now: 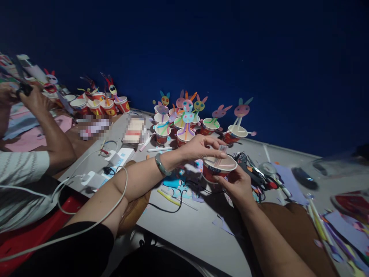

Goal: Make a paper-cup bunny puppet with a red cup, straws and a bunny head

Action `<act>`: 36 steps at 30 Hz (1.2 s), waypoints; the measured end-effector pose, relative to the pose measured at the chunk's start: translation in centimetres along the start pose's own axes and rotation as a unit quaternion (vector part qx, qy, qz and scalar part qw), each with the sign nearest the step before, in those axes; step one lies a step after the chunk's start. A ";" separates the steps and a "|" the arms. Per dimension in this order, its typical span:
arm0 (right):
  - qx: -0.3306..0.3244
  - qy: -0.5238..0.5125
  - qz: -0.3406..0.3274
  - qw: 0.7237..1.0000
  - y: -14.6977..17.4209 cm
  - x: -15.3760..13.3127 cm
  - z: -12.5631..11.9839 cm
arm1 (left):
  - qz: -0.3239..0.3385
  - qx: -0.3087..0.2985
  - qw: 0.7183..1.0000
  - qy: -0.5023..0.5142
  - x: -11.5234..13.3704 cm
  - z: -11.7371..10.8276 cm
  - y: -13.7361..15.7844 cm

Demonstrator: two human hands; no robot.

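My right hand (238, 187) grips a red paper cup (210, 173) with a white rim from its right side, thumb on the front. Above the cup's mouth, my left hand (206, 148) has its fingers closed on a pale, see-through striped piece (221, 150), perhaps straws, whose lower end reaches into the cup. A bangle circles my left wrist. Just behind stand several paper cups with paper rabbit figures on stems, among them a pink one (241, 110) with green ears and a purple one (219, 112) with pink ears.
Scissors (259, 171), a tape roll (267, 168) and purple paper (290, 181) lie to the right. Blue paper scraps (173, 181) lie under my left forearm. A power strip (122, 157) trails cables across my left arm. At far left, another person's hand (36, 100) holds a dark tool.
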State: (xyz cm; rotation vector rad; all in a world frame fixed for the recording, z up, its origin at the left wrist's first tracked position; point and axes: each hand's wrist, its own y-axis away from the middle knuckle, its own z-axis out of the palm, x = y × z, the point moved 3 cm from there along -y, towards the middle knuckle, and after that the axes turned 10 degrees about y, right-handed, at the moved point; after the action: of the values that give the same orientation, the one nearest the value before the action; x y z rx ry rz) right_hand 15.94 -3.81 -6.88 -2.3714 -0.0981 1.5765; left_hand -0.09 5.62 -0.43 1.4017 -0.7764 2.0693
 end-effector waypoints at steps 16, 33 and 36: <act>-0.013 -0.048 0.004 0.999 -0.4 -0.5 0.3 | -0.048 0.025 0.998 0.044 0.0 0.8 0.5; 0.447 0.014 -0.025 0.894 -3.2 -5.2 -15.2 | 0.013 0.226 0.962 0.149 0.7 -0.6 0.2; 0.390 0.077 0.022 0.917 -4.0 -5.0 -17.9 | 0.007 0.234 0.959 0.158 1.4 -0.5 0.3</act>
State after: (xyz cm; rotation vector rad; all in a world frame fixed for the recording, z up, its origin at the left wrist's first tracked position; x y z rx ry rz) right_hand 30.69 -4.67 5.16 -1.8370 0.5232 1.1287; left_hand -1.09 5.93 0.67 1.2349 -0.1674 2.5138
